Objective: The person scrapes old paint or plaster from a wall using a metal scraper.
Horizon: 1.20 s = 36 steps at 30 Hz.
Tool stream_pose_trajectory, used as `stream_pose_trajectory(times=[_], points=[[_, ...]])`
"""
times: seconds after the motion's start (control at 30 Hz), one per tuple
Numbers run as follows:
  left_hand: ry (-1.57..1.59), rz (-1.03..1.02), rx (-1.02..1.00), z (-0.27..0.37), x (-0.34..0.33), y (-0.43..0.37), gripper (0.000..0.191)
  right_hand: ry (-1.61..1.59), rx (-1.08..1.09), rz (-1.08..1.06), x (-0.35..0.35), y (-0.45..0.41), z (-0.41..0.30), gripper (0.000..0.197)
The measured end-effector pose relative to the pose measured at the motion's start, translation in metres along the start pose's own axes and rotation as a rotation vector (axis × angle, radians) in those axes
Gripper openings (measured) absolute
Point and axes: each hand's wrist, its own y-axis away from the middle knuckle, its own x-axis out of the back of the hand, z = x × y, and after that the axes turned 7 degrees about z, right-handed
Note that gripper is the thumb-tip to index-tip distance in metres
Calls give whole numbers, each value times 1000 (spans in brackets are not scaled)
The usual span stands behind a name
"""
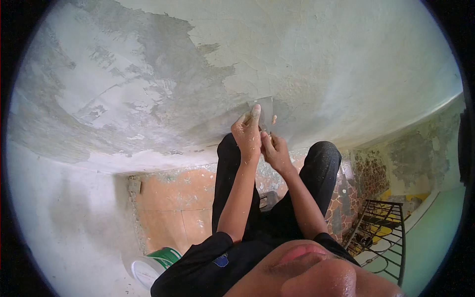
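Observation:
A flat metal putty knife [266,107] has its broad blade up at the plaster wall [297,67] in front of me. My left hand [246,131] grips the blade, thumb laid along its near face, with fingertips showing past the blade's right edge. Just below, my right hand [276,150] is closed around the handle, which is mostly hidden by the fingers. Around the blade the wall is bare grey; pale, cracked coating covers the area above and to the right. Light flakes and dust cling to both hands and forearms.
My bent knees in black trousers [323,167] flank my hands. A white and green plastic bucket [163,260] stands at lower left. At lower right is a dark metal rack [386,226]. An electrical box [134,185] sits low in the left corner, above worn orange floor tiles [167,219].

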Motion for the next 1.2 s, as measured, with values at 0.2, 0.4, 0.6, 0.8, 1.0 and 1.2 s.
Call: stream_pose_trajectory(times=[0.2, 0.4, 0.6, 0.8, 1.0, 1.2], points=[[-288, -129, -148, 16, 5, 1, 35, -389, -272, -41, -20, 19, 13, 28], [-406, -249, -166, 1, 24, -4, 35, -308, -406, 103, -26, 27, 20, 29], [-223, -351, 111, -22, 54, -27, 36, -205, -352, 154, -22, 27, 26, 37], [-41, -329, 265, -14, 47, -28, 46, -470, -385, 117, 2, -2, -19, 39], [-74, -317, 374, -25, 45, -24, 39, -41, -349, 242, -20, 29, 27, 36], [-55, -455, 445, -35, 58, -33, 34, -67, -361, 236, -24, 2, 5, 33]])
